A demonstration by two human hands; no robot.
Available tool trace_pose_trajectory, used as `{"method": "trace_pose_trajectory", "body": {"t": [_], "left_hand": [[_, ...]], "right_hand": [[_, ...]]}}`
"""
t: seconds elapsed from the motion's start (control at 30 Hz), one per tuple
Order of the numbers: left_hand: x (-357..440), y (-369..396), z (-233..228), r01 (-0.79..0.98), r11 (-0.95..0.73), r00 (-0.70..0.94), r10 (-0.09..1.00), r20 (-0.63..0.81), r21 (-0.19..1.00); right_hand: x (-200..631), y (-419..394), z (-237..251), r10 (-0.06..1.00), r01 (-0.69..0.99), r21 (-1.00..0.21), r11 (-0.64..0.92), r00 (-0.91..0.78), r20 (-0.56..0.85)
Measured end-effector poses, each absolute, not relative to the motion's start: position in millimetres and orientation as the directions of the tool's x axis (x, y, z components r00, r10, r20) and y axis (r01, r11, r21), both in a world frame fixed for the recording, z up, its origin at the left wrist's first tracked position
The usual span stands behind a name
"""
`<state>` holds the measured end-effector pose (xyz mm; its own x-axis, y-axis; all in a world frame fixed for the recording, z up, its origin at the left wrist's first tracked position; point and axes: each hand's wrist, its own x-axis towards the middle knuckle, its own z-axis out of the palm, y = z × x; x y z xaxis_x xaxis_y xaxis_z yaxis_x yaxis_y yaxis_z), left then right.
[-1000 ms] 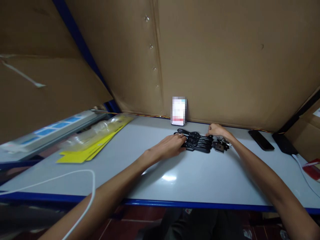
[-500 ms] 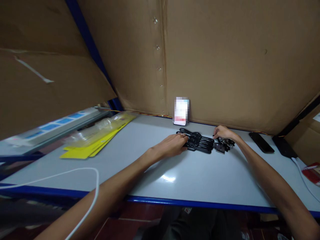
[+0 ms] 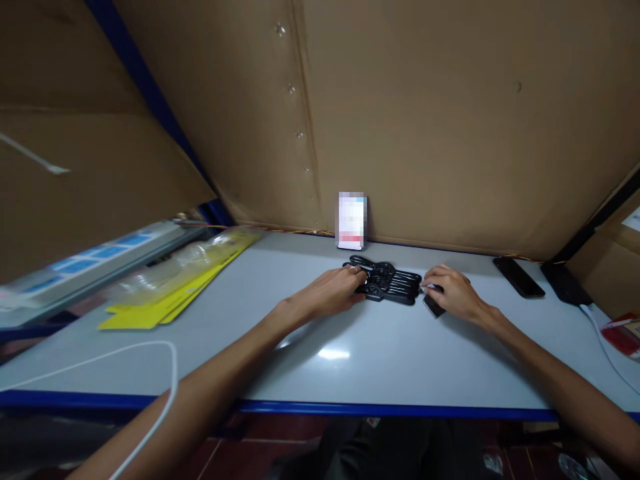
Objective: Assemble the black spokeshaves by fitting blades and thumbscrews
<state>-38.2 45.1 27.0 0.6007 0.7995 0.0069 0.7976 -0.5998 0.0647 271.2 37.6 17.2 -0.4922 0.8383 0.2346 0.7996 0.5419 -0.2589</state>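
Note:
A glossy black slotted piece or stack of pieces [image 3: 400,283], with rounded ends and long parallel ribs, lies flat on the table. My left hand [image 3: 345,287], a ring on one finger, rests over its left end with the fingers curled on it; the fingertips are partly hidden. Just off its right end, my right hand [image 3: 453,291] is bent over small dark metal parts [image 3: 433,306]. The fingers of that hand are closed around some of these parts, and the palm hides most of them.
A lit phone [image 3: 351,221] leans on the cardboard wall at the back. To the right lie a dark phone [image 3: 519,277] and a black device [image 3: 566,285] with a white cable. Yellow sheets [image 3: 145,317] and clear plastic packaging are on the left, beside a power strip [image 3: 95,259].
The view has shifted slightly. My right hand has come down over the small metal parts and drawn them together, so fewer show. My left hand stays on the black piece.

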Motion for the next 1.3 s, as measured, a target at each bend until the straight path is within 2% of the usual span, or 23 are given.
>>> {"method": "trace_pose_trajectory", "body": {"t": [0.07, 0.13, 0.37, 0.57, 0.77, 1.0, 1.13, 1.3], "left_hand": [[-39, 45, 28, 0.801, -0.595, 0.596, 0.803, 0.005, 0.062], [-39, 44, 28, 0.805, -0.589, 0.591, 0.807, 0.003, 0.063], [-41, 45, 27, 0.817, -0.575, 0.576, 0.817, -0.029, 0.048], [-42, 46, 24, 0.831, -0.556, 0.557, 0.829, -0.060, 0.033], [-43, 46, 25, 0.825, -0.564, 0.566, 0.823, -0.051, 0.048], [-43, 48, 24, 0.820, -0.570, 0.572, 0.819, -0.044, 0.042], [-44, 49, 21, 0.814, -0.579, 0.581, 0.814, -0.025, 0.039], [-47, 51, 18, 0.797, -0.601, 0.602, 0.799, 0.014, 0.058]], "right_hand": [[270, 27, 10, 0.746, 0.722, -0.213, 0.658, -0.587, 0.315], [272, 21, 4, 0.701, 0.690, -0.176, 0.702, -0.626, 0.343], [272, 15, 7, 0.735, 0.724, -0.168, 0.669, -0.610, 0.298], [273, 13, 13, 0.739, 0.745, -0.101, 0.659, -0.616, 0.273], [277, 12, 11, 0.752, 0.738, -0.170, 0.653, -0.605, 0.262], [285, 17, 12, 0.786, 0.785, -0.134, 0.605, -0.562, 0.256], [289, 18, 10, 0.766, 0.775, -0.126, 0.619, -0.559, 0.319], [285, 17, 7, 0.739, 0.718, -0.207, 0.665, -0.593, 0.319]]}}
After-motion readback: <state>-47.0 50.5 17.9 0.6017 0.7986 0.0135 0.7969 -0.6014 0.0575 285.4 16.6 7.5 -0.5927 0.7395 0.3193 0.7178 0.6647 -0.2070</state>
